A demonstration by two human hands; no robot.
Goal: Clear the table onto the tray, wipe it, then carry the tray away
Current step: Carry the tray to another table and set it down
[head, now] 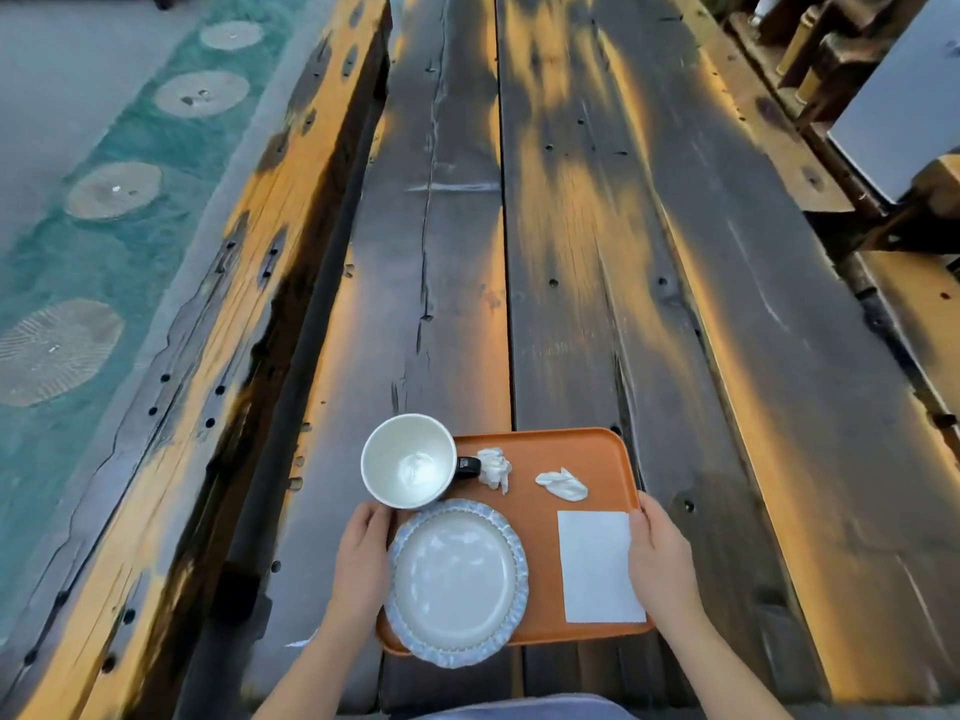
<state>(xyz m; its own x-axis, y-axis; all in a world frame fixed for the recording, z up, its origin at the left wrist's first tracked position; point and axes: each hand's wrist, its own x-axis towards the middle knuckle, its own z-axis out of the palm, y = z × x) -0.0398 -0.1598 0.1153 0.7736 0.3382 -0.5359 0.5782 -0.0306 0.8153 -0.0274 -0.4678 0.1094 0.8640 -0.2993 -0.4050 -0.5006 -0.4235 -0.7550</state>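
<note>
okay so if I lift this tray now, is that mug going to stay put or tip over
The mug looks tippy: it stands tall at the orange tray's far left corner, overhanging the rim. Empty, it is probably light and may slide. Both hands grip opposite edges, so a level lift should help.

One tray, one plate, one mug, one flat napkin, two crumpled tissues.

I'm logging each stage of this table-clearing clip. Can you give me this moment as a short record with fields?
surface: long dark wooden table
tray: orange tray, near the table's end
on tray: white mug, blue-rimmed plate, flat napkin, two crumpled tissues
left hand: on the tray's left edge
right hand: on the tray's right edge
stage: table cleared, tray gripped for carrying
</note>
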